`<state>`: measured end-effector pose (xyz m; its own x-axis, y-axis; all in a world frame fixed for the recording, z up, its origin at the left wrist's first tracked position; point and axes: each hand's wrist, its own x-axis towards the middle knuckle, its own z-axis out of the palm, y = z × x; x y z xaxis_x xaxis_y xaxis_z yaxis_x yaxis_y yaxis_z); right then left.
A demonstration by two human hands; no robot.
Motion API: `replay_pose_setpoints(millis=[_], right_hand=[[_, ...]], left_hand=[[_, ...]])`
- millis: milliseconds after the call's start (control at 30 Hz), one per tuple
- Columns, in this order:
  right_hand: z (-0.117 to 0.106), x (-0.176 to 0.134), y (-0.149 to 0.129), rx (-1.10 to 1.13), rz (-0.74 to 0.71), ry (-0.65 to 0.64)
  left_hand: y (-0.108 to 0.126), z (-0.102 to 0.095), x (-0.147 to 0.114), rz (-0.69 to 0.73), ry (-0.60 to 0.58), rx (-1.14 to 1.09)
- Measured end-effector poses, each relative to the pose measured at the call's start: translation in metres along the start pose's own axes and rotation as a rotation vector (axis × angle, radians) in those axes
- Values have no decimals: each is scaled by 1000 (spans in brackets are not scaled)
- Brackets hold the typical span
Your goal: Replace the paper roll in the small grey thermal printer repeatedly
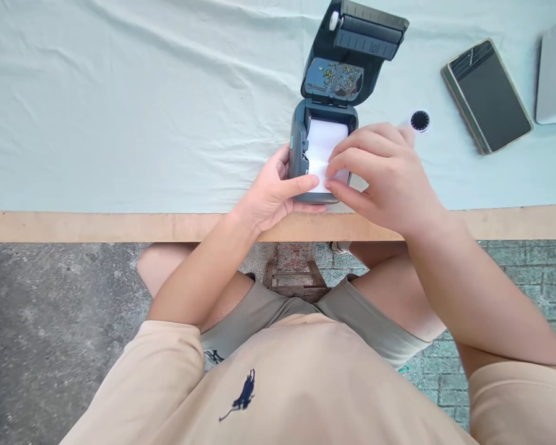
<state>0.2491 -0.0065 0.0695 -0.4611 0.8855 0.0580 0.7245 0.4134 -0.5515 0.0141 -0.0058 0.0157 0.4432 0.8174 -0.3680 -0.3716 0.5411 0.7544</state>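
A dark grey portable label printer (298,136) lies on the cloth near the table's front edge, its lid (347,37) tipped back. In its compartment sits a white paper roll (324,133), and a strip of the paper reaches over the front. My left hand (275,191) grips the printer's left side and front, with the thumb on the paper. From the right, my right hand (384,170) reaches over the printer. Its thumb and fingertips are drawn together on the paper, partly covering the printer's right side.
Right of my right hand is a small white cylinder with a dark round end (419,121). Farther right lie a phone-like device with a dark screen (491,96) and a white box (553,74). The pale green cloth (143,111) stops at a wooden table edge (97,226).
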Motion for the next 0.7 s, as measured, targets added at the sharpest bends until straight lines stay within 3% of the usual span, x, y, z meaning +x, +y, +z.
replay_pose_setpoints(millis=[100,200,267,400,467,567,700], right_hand=[[0,-2,2,7,-4,81],[-12,6,7,-31,-23,382],[-22,17,13,-50,-32,500],[-32,40,15,70,-70,441],[-30,42,9,86,-7,387],[-19,33,2,43,80,330],[0,16,5,31,75,286]], left_hand=[[-1,0,0,-2,9,-8],[-3,-2,0,-1,17,-2],[-5,-4,0,-5,23,0],[-7,-7,1,-15,32,-12],[-6,-6,1,-18,36,-7],[-3,-5,1,-27,40,10],[-3,-4,-1,-11,42,17]])
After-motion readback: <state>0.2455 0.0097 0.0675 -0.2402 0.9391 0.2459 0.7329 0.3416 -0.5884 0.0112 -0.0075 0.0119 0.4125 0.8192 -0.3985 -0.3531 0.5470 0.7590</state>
